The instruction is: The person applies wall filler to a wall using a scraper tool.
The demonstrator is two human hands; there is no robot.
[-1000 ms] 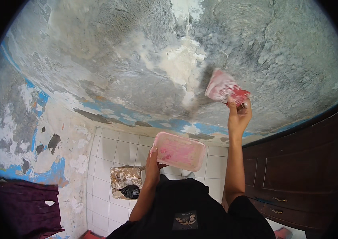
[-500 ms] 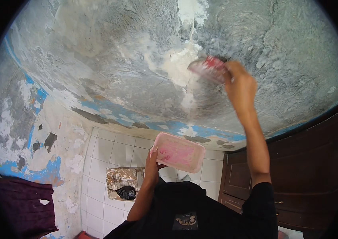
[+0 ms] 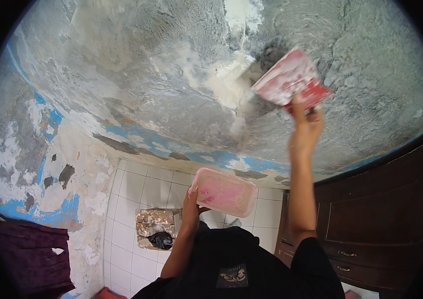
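Observation:
My right hand point(image 3: 307, 125) grips a red putty spreader point(image 3: 293, 79), its broad face smeared with white filler. The spreader is just in front of the patchy grey wall point(image 3: 171, 60); I cannot tell whether its edge touches. Left of it is a cream-white filler patch point(image 3: 226, 82) on the wall. Lower down, my left hand point(image 3: 191, 207) holds a pink rectangular plastic tub point(image 3: 248, 202) by its left side, with the fingers partly hidden under it. Pink and whitish residue coats the inside of the tub.
A paint-spattered wooden stool point(image 3: 146, 217) with a black plastic bag point(image 3: 161, 240) on it stands on the white tiled floor point(image 3: 126, 239). Dark wooden furniture point(image 3: 356, 219) is close on the right. A purple cloth point(image 3: 32, 254) hangs at the left wall.
My right hand has drawn the spreader right, away from the filler patch, and turned its smeared face into view. The left hand and tub stay nearly in place.

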